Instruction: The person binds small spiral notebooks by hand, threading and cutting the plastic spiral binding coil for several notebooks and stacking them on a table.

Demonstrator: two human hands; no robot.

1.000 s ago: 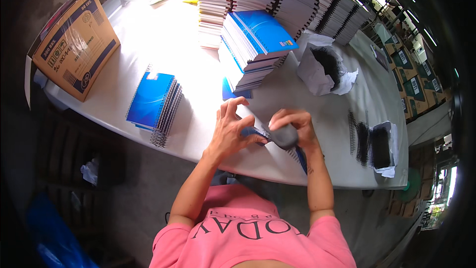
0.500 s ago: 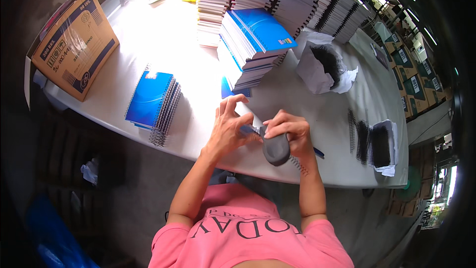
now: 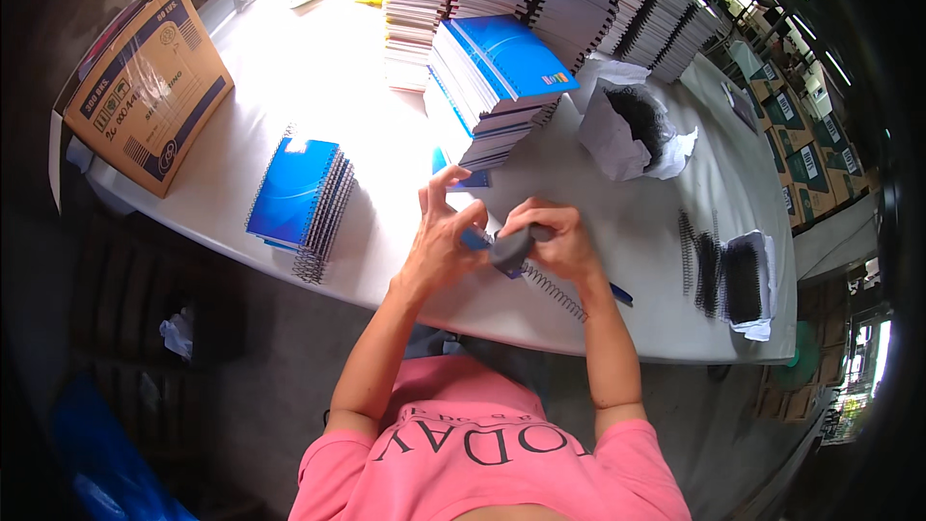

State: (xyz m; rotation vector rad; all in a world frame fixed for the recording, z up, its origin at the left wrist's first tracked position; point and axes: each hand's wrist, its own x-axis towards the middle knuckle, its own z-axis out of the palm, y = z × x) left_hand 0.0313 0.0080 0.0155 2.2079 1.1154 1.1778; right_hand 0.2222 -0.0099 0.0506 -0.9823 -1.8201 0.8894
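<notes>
Over the table's near edge, my left hand [image 3: 442, 239] is closed round a blue-covered notebook [image 3: 475, 238], mostly hidden by the fingers. My right hand [image 3: 561, 243] grips a dark grey, rounded hand tool [image 3: 511, 251] against the notebook's right side; its working end is hidden. From beneath the tool a dark wire spiral [image 3: 555, 291] sticks out toward my right wrist. Just beyond my left hand lies another blue cover [image 3: 473, 178], at the foot of a tall stack of blue notebooks [image 3: 511, 58].
Spiral-bound blue notebooks [image 3: 294, 193] are piled at left, near a cardboard box [image 3: 149, 87]. Tall notebook stacks [image 3: 569, 10] line the back. Wire coils sit in crumpled paper [image 3: 617, 150] and in a white wrapper [image 3: 748, 280] at right. A blue pen [image 3: 620, 294] lies by my right forearm.
The grey tool has turned and shifted slightly left in my right hand. More of the spiral shows below it. The white pages seen between my hands are now hidden.
</notes>
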